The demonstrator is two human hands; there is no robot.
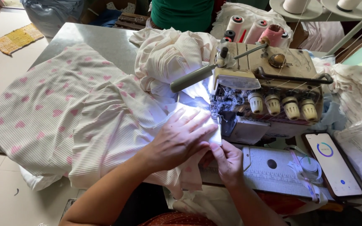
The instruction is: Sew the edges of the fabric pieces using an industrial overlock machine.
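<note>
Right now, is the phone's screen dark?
No, the phone beside the sewing machine shows a lit white screen with a ring on it.

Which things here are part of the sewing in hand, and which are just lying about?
In use: left hand, right hand, striped fabric with pink hearts, overlock machine.
Lying about: phone, measuring tape, thread cones, woven mat.

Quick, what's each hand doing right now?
Left hand: open, flat on the pink-spotted fabric at the sewing machine.
Right hand: fingers pinching the fabric edge.
</note>
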